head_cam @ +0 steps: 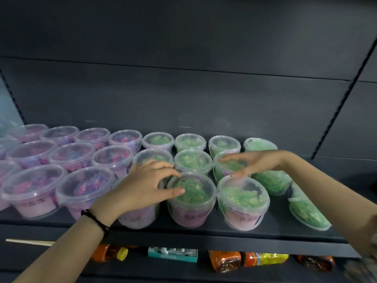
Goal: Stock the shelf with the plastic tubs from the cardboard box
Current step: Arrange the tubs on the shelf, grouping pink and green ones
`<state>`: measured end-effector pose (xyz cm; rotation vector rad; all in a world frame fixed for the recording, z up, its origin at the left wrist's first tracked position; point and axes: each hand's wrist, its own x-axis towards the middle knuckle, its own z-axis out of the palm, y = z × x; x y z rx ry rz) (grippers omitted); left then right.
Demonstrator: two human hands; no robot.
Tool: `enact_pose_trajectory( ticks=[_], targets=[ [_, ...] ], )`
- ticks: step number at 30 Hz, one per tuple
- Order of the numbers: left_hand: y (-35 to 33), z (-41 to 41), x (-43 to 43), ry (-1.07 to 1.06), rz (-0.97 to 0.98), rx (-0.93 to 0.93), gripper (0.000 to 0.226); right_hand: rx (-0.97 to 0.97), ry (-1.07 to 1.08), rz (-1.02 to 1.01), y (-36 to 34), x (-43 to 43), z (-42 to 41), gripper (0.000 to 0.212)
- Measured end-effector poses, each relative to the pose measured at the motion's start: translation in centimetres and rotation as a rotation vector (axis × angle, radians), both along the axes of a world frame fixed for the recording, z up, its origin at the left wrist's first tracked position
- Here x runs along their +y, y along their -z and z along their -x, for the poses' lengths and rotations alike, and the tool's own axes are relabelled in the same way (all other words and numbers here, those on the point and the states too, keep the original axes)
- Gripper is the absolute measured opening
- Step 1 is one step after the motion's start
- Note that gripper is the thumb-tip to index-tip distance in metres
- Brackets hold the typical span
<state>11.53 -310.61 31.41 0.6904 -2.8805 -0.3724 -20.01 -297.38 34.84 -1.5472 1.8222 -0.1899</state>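
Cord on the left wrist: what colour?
Black, braided cord at the wrist of the left hand, which grips a green-filled tub. Head view.

The left hand [146, 180] covers most of one front tub [132, 219], the labels [192, 216] blur unreadably, and leftmost tubs [3, 170] are cropped.

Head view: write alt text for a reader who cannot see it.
Two bare hands work over rows of lidded tubs on a dark shelf: the left hand grips a front green-filled tub by its lid, the right hand hovers flat over the tubs behind. Pink-filled tubs stand left; one green tub lies tipped right.
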Motion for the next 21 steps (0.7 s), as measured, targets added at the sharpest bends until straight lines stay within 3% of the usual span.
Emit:
enact_pose_trajectory(
  ticks=[5,11,15,21],
  targets=[
    [-0.4,-0.1,-4.7,-0.079,0.057,-0.129,0.088,0.056,0.291,0.412,0.4,-5.1,-2.4,0.047],
    [0.2,0.4,-7.4,-0.031,0.002,-0.262,0.100,0.182,0.125,0.309,1.4,-11.3,-5.2,0.056],
    [0.5,0.6,-7.7,0.015,0.053,-0.268,0.103,0.321,0.175,0.299,1.9,-13.8,-4.5,0.055],
    [0.5,1.0,-8.4,0.067,0.140,-0.261,0.110,0.359,0.292,0.157,1.6,-16.5,-2.9,0.075]
  ],
)
